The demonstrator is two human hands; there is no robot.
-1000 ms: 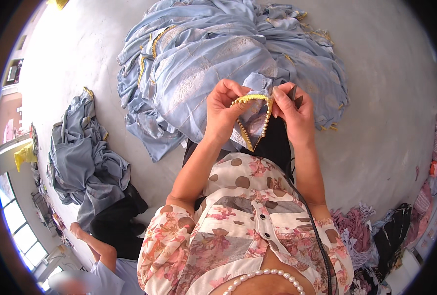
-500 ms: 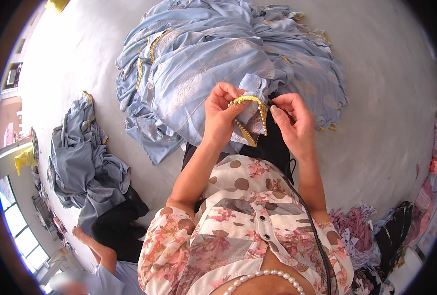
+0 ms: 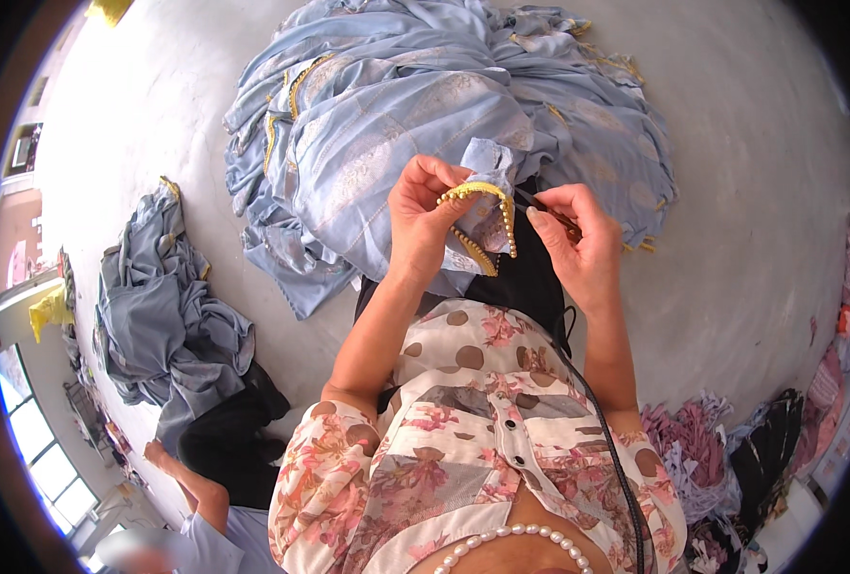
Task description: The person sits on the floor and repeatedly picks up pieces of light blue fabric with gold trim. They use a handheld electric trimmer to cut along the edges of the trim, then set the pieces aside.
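Observation:
A light blue garment (image 3: 415, 105) lies heaped on the pale floor in front of me. My left hand (image 3: 423, 215) pinches a fold of it, where a band of yellow beaded trim (image 3: 487, 196) curves over the fabric. My right hand (image 3: 578, 239) is closed around a small dark tool, likely thread snips (image 3: 540, 206), whose tip touches the trim. Both hands meet above my dark lap.
A second pile of grey-blue garments (image 3: 162, 316) lies at the left. Another person's arm (image 3: 190, 478) shows at the lower left. Mixed pink and dark cloth (image 3: 731, 450) is bundled at the lower right. Pale floor (image 3: 750, 191) surrounds the heap.
My hands have shifted slightly downward and apart. The trimmed fold has turned in my left hand, and my right hand has drawn back to the right of the trim.

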